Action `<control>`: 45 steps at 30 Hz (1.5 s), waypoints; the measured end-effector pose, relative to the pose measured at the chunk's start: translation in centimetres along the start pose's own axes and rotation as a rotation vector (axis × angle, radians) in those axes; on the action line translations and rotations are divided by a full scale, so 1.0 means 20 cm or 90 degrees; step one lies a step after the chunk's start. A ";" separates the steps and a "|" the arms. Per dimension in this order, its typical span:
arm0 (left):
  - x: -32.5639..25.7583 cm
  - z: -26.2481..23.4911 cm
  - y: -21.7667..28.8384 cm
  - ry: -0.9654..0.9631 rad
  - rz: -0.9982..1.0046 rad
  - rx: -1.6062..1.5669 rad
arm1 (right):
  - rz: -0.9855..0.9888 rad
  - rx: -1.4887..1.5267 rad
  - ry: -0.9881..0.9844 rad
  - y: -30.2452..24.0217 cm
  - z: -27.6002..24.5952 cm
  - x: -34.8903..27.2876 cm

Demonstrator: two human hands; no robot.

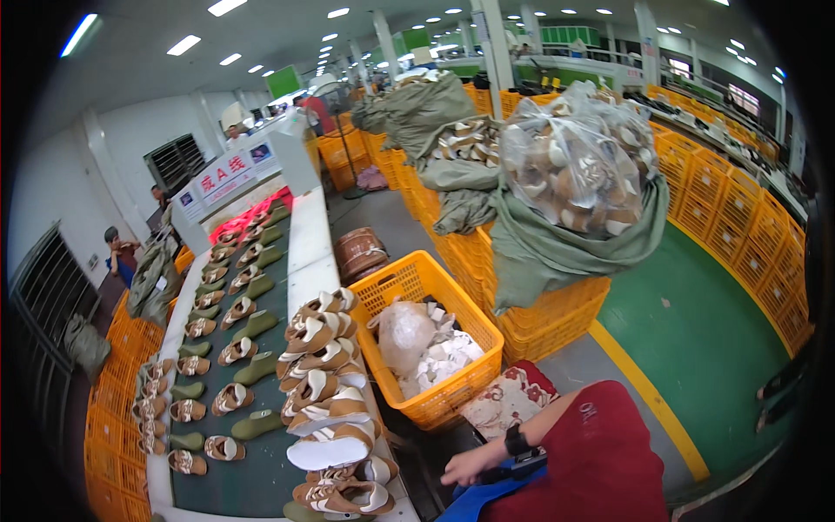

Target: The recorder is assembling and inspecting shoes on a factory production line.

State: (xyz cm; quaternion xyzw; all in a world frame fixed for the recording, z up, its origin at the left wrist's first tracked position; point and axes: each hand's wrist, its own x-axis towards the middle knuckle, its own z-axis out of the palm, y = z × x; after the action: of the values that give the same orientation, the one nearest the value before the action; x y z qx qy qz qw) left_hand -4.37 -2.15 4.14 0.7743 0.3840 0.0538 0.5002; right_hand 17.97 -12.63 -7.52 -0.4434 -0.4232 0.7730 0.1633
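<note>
Apparently one hand (465, 468) loosely curled, grip unclear, beside stacked brown shoes (323, 383), yellow crate (452, 304) nearby

Green factory floor (696, 339), ceiling strip lights (183, 43)

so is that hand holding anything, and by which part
Nothing clearly held: the one hand in view rests beside the shoes with its fingers curled. Whether they grip something cannot be told.
</note>
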 end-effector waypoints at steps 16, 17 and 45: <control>-0.29 0.05 0.08 -0.033 -0.083 0.143 | -0.738 0.384 0.389 -0.67 -0.09 -1.95; -0.34 0.05 0.09 -0.043 -0.097 0.153 | -0.754 0.314 0.399 -0.72 -0.06 -2.00; 0.18 0.61 0.43 -0.341 0.484 0.061 | -0.724 0.581 0.975 0.21 -1.15 -1.36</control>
State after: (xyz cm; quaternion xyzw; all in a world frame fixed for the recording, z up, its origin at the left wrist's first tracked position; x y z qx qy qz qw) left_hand 8.45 -10.58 4.02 0.8689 -0.0675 0.0136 0.4901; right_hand 52.60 -20.49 -1.69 -0.4459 -0.0217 0.1825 0.8760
